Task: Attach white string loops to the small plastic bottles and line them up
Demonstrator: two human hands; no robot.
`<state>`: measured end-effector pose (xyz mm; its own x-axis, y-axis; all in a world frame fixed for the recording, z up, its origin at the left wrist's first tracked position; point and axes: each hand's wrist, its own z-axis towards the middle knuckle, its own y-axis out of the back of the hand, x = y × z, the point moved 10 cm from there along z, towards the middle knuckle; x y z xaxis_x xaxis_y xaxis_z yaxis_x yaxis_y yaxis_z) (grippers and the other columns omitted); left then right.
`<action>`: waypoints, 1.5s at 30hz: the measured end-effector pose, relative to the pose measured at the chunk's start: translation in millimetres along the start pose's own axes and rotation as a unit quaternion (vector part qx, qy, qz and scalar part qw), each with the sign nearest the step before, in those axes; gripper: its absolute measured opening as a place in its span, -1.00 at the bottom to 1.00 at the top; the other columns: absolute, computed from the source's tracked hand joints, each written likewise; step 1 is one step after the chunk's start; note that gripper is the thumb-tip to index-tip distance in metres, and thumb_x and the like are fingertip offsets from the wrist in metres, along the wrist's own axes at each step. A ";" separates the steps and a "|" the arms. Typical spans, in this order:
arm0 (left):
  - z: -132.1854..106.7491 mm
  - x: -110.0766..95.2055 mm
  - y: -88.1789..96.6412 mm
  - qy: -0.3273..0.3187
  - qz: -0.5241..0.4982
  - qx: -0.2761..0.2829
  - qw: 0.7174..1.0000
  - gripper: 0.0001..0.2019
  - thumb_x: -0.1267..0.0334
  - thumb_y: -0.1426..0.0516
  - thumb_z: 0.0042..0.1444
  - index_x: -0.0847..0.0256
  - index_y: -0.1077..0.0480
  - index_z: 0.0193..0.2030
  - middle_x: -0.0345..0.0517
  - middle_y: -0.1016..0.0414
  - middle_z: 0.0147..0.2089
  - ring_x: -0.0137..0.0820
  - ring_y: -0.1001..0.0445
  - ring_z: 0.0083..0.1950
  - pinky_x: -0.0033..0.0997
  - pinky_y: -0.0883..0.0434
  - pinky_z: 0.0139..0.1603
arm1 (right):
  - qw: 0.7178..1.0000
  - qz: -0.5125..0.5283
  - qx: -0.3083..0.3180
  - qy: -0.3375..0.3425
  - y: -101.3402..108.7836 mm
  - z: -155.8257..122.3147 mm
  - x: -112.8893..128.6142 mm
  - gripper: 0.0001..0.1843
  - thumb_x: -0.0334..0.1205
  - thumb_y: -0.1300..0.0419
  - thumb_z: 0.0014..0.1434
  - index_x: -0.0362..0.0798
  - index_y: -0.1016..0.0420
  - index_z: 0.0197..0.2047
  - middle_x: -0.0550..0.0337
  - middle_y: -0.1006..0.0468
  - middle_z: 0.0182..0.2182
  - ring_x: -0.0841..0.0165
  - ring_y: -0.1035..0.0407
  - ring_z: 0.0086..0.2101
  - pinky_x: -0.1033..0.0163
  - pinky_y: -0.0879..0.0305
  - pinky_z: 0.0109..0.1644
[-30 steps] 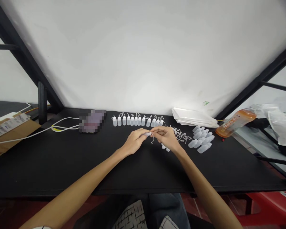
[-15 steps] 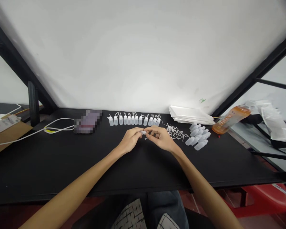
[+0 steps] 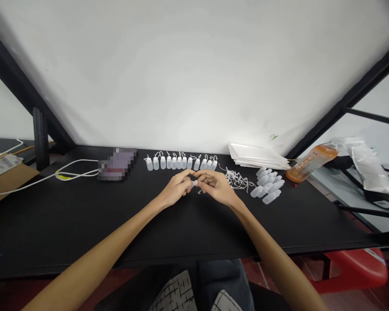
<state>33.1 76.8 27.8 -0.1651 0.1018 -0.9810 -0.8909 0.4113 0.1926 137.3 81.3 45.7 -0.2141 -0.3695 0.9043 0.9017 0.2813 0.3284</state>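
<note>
The left hand (image 3: pixel 175 188) and right hand (image 3: pixel 216 187) meet over the black table (image 3: pixel 84 224), fingertips in a narrow pinch on a small white plastic piece (image 3: pixel 194 183), too small to identify, with a thread trailing below; this threadwork calls for steady fingertips. To the right lie tangled white cords (image 3: pixel 236 179) and white plastic bottles (image 3: pixel 267 185) on their sides; farther off stand a row of upright dropper bottles (image 3: pixel 181 163) and an orange-filled drink bottle (image 3: pixel 311 163).

On the tabletop (image 3: pixel 84 224), a row of small bottles (image 3: pixel 181 163) stands behind the left hand (image 3: pixel 174 188) and right hand (image 3: pixel 216 188), with tangled strings (image 3: pixel 236 179) and then lying bottles (image 3: pixel 266 185) to their right.
</note>
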 end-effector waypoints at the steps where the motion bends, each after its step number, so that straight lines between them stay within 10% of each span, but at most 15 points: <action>1: 0.1 -0.2 -0.4 -0.002 0.001 0.003 1.000 -0.75 0.20 -0.01 0.10 0.19 -0.30 -0.09 -0.36 -0.17 -0.56 -0.54 -0.08 -0.55 -0.55 -0.08 -0.54 | 1.000 0.005 -0.002 -0.001 0.4 0.2 -0.4 -0.71 -0.17 -0.27 0.12 -0.12 -0.48 -0.11 0.15 -0.54 -0.40 0.41 -0.41 -0.47 0.28 -0.38 -0.38; 27: 1.2 1.5 4.1 -0.041 0.096 -0.005 0.994 -0.70 0.23 -0.01 0.12 0.18 -0.35 -0.02 -0.32 -0.24 -0.54 -0.46 -0.27 -0.47 -0.48 -0.19 -0.46 | 0.997 -0.079 0.022 -0.011 -8.3 -2.4 -1.0 -0.80 -0.13 -0.26 0.09 -0.11 -0.54 -0.30 0.25 -0.41 -0.52 0.57 -0.05 -0.63 0.41 0.06 -0.62; 45: -7.7 -8.1 7.2 -0.057 0.122 -0.053 0.989 -0.57 0.13 0.16 0.29 0.24 -0.42 0.05 -0.23 -0.28 -0.53 -0.42 -0.30 -0.46 -0.45 -0.22 -0.45 | 0.996 -0.084 0.024 0.021 -11.2 -5.8 7.7 -0.82 -0.15 -0.26 0.11 -0.11 -0.54 -0.30 0.24 -0.44 -0.49 0.53 -0.15 -0.59 0.39 -0.06 -0.57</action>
<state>24.7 71.9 37.0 -0.3380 0.2897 -0.8954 -0.8709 0.2643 0.4143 127.8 70.1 47.4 -0.3445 -0.4509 0.8234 0.8348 0.2541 0.4885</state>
